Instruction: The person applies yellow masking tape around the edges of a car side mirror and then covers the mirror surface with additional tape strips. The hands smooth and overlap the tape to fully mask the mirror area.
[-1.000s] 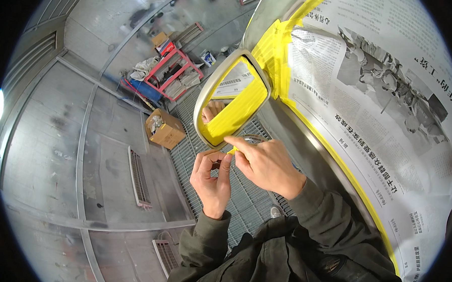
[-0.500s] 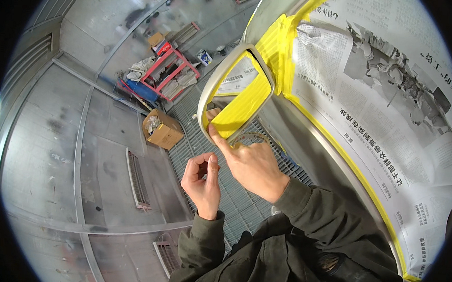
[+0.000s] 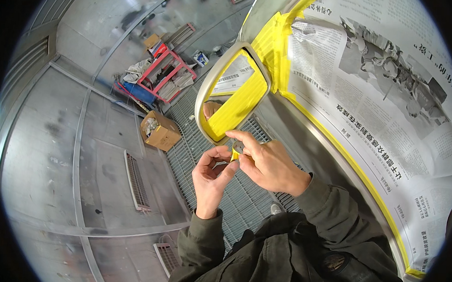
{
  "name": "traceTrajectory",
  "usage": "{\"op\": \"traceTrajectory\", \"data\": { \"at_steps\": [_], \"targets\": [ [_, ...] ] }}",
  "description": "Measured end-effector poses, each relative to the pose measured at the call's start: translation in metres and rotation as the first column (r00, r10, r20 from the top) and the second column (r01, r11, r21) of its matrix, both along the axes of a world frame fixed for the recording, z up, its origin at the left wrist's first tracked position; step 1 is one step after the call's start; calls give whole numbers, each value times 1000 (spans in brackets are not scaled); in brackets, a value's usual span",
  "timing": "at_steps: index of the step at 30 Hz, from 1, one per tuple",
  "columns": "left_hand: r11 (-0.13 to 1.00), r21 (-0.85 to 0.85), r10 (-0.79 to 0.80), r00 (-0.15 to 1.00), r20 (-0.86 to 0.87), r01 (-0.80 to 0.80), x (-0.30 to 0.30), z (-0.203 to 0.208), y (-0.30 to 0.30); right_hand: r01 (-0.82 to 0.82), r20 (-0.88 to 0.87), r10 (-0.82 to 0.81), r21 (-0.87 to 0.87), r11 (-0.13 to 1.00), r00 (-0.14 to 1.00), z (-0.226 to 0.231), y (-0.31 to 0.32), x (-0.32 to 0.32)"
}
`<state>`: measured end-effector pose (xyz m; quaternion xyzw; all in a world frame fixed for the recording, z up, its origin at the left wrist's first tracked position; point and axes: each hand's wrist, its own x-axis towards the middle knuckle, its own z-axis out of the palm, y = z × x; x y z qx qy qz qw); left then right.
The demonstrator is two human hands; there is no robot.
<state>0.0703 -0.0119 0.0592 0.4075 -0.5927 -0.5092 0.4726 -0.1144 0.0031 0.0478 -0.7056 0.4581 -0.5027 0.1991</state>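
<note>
A car's side mirror [image 3: 201,100] in a pale housing stands out from the car. Yellow masking tape [image 3: 242,102] covers much of its glass in overlapping strips. Bare glass [image 3: 235,77] at the upper left reflects newspaper, and a lower patch reflects a hand. Just below the mirror, my left hand [image 3: 212,178] pinches the yellow edge of a small tape roll [image 3: 239,146]. My right hand [image 3: 273,165] closes on the roll from the other side, thumb beside it, index finger stretched toward the mirror's lower rim. The fingers hide part of the roll.
Newspaper [image 3: 334,90] edged with yellow tape covers the car's window at right. Beyond the mirror, a pink-red rack [image 3: 161,73] holds odds and ends, and a cardboard box [image 3: 164,137] stands on the grated floor [image 3: 186,134]. Metal wall panels [image 3: 113,171] line the left.
My right index finger has come off the taped glass and moved down. My left hand has moved right and up, and both hands now meet at the tape roll.
</note>
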Motion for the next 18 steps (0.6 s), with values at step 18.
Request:
{"op": "traceTrajectory", "data": {
  "at_steps": [18],
  "targets": [
    [808,-450,428,904,0,-382,-4,4,-27,156,-335,-216,-197,968,917,53,-46,-22]
  ]
}}
